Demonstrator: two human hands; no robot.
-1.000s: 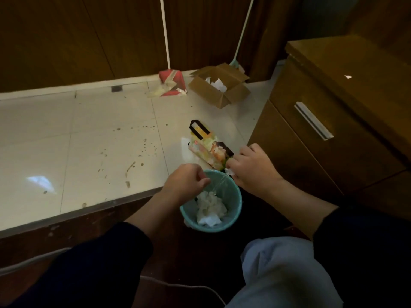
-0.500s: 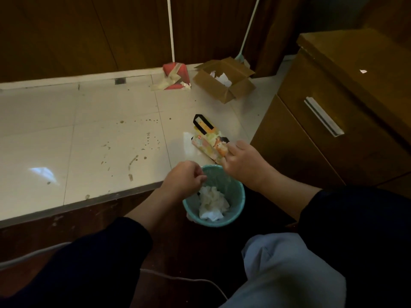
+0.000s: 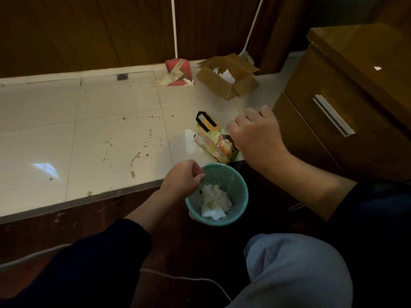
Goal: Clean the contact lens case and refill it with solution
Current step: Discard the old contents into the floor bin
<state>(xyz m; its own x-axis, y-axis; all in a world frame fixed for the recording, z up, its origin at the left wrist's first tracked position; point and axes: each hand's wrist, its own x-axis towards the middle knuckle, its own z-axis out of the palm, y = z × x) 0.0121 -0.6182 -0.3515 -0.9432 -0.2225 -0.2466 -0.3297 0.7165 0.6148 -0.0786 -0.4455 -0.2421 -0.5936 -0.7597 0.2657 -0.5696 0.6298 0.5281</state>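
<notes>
My left hand (image 3: 183,177) hovers over the near-left rim of a small teal waste bin (image 3: 241,196). Its fingers are pinched together, and whatever is between them is hidden. White crumpled tissue (image 3: 214,202) lies inside the bin. My right hand (image 3: 255,132) is raised beyond the bin, above a colourful paper bag (image 3: 213,141) and close to the wooden cabinet. Only the back of that hand shows, with the fingers curled down. No contact lens case or solution bottle can be made out.
The bin stands on dark floor at the edge of a raised white tiled platform (image 3: 89,141) with brown spots. A wooden cabinet with a metal handle (image 3: 333,117) stands on the right. At the back are an open cardboard box (image 3: 229,78), a red dustpan (image 3: 178,71) and two broom handles. My knee (image 3: 289,270) is at bottom right.
My right hand has lifted off the bin rim and moved up and right, over the bag toward the cabinet. The left hand stays pinched over the bin.
</notes>
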